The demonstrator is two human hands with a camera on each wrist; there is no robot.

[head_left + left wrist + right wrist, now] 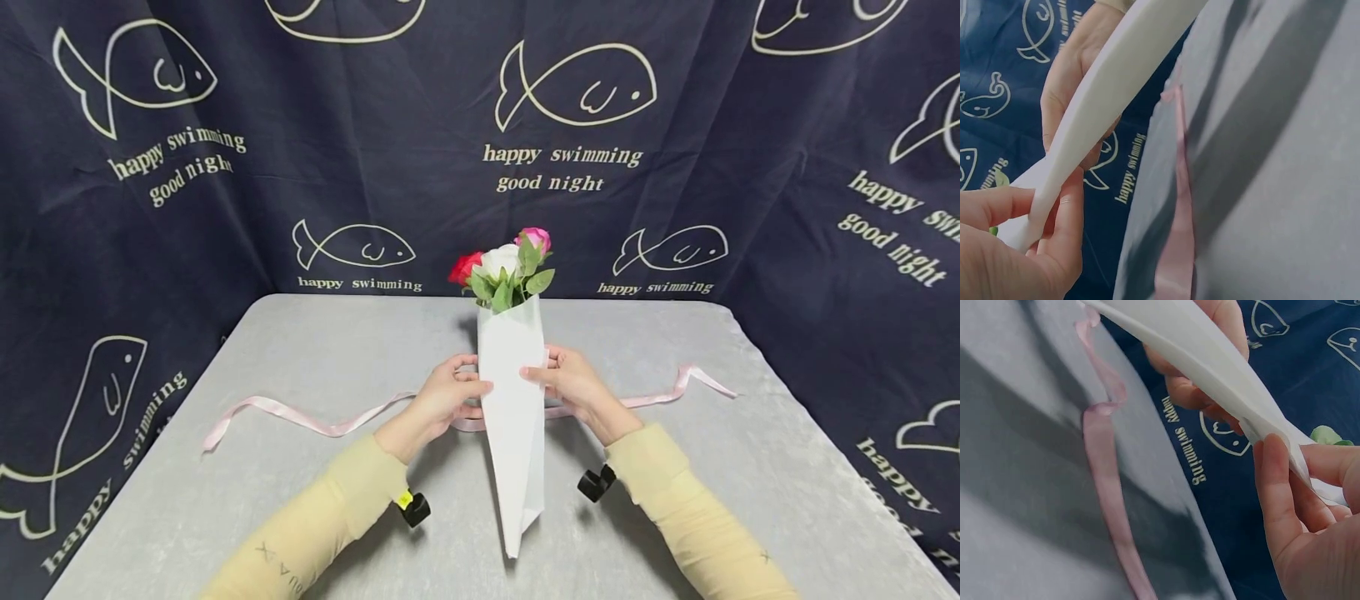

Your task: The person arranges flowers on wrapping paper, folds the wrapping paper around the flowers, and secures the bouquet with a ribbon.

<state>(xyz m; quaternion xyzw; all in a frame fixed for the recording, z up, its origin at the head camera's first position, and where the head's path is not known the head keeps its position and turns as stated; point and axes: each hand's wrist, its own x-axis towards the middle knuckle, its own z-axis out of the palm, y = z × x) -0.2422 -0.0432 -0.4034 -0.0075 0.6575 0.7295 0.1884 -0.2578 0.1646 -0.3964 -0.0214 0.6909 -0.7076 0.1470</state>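
Observation:
A bouquet of artificial roses wrapped in a white paper cone is held up over the table between both hands. Red, white and pink roses with green leaves stick out of its top. My left hand pinches the wrap's left edge, thumb in front and fingers behind. On the opposite edge my right hand grips the paper the same way. Beneath the bouquet a pink ribbon lies across the table; its middle is partly hidden by the wrap and hands. In the left wrist view the ribbon lies below the raised paper.
A grey cloth covers the table. Dark blue curtains printed with fish and lettering stand behind it and along both sides. Black wrist camera mounts hang under both sleeves.

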